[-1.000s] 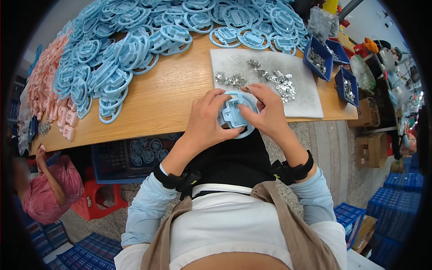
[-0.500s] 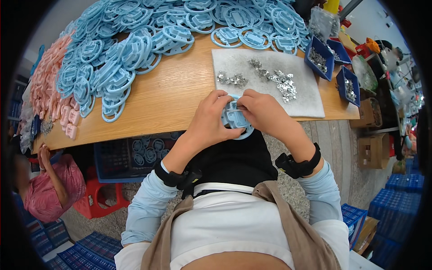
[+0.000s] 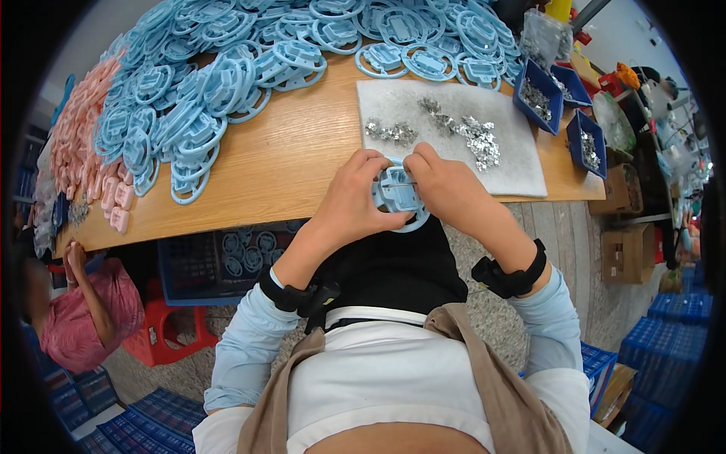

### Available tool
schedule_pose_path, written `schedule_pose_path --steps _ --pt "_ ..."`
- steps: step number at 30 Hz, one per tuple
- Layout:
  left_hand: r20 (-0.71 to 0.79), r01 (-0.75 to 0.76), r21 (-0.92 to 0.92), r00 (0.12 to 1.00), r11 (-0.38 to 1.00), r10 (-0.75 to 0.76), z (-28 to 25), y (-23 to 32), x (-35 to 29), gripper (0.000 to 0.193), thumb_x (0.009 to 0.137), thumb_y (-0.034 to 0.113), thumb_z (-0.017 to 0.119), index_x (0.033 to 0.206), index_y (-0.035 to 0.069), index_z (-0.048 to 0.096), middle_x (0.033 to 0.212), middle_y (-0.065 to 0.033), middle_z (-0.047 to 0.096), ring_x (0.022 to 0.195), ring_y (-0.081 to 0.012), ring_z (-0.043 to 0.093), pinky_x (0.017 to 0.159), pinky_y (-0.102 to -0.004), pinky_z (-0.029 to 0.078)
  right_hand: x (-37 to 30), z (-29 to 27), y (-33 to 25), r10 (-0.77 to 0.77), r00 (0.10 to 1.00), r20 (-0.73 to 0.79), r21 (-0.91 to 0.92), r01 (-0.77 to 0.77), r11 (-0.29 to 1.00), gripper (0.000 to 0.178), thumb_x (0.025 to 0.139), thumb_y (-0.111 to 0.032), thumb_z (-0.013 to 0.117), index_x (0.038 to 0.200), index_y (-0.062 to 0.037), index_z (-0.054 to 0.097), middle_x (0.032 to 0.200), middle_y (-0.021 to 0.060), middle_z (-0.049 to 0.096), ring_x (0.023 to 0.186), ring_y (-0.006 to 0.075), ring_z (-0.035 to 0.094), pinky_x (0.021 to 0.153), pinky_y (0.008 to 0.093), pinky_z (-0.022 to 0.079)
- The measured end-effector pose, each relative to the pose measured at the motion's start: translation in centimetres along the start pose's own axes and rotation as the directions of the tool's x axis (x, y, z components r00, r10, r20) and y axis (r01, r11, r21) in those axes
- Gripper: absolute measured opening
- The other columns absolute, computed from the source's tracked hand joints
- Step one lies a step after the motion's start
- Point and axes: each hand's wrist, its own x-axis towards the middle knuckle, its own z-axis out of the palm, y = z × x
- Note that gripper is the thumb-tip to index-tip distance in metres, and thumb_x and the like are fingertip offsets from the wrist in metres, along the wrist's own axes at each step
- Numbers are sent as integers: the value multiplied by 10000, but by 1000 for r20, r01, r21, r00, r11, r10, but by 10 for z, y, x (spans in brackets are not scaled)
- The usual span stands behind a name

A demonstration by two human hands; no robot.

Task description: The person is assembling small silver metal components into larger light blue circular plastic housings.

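A light blue plastic steering-wheel-shaped part (image 3: 399, 198) is held just off the table's near edge. My left hand (image 3: 349, 198) is closed on its left side, thumb along the lower rim and fingers at the upper rim. My right hand (image 3: 445, 185) is closed in a pinch at the part's right side. From its fingertips a thin dark stick-like thing (image 3: 401, 185) reaches across the part's middle; its kind is too small to tell. Beyond my hands, small shiny metal clips (image 3: 481, 144) lie in loose heaps on a white foam pad (image 3: 522, 170).
A large heap of blue wheel parts (image 3: 204, 98) covers the table's far left, with pink plastic pieces (image 3: 83, 136) beside it. Blue bins (image 3: 586, 144) of metal pieces stand at right. A crate (image 3: 197, 265) sits under the table. Another person's hands (image 3: 74, 257) are at far left.
My right hand has shifted slightly right and its fingers have changed their pose at the part. The thin dark stick-like thing now shows across the part. My left hand keeps its hold.
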Motion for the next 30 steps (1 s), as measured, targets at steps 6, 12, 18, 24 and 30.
schedule_pose_path --steps 6,12,18,24,30 --pt "-21 -5 9 1000 1000 5 0 9 1 615 540 209 804 1036 -59 558 1085 -163 520 918 -265 562 767 -329 488 0 -3 -2 38 997 -62 200 -25 979 136 700 -71 642 810 -44 565 816 96 534 636 311 579 568 391 469" --pt "-67 -23 56 997 998 26 7 6 -4 615 540 199 804 1047 -45 556 1095 -161 509 920 -269 560 766 -331 490 6 10 -3 20 996 -91 113 -10 994 101 681 -77 622 737 -14 566 754 120 553 631 315 594 570 382 489" --pt "-60 -39 41 997 998 42 9 5 -5 626 537 183 808 1068 -27 553 1119 -154 493 926 -264 557 762 -332 491 6 0 -1 4 995 -96 174 13 985 124 662 -51 645 760 -21 576 718 113 559 617 286 583 555 365 472" --pt "-34 -50 1 998 999 50 5 -1 -5 635 544 184 806 1080 -32 544 1135 -161 490 959 -267 552 777 -333 493 11 -13 16 -19 999 -49 388 37 921 127 676 -59 657 767 5 594 687 116 569 592 245 566 546 312 454" --pt "-12 -63 17 998 998 63 4 -1 -3 636 552 189 806 1082 -39 539 1156 -170 480 991 -280 552 804 -335 496 18 -13 19 -65 998 -16 395 66 916 114 682 -56 647 766 2 599 693 114 578 593 253 570 547 326 455"
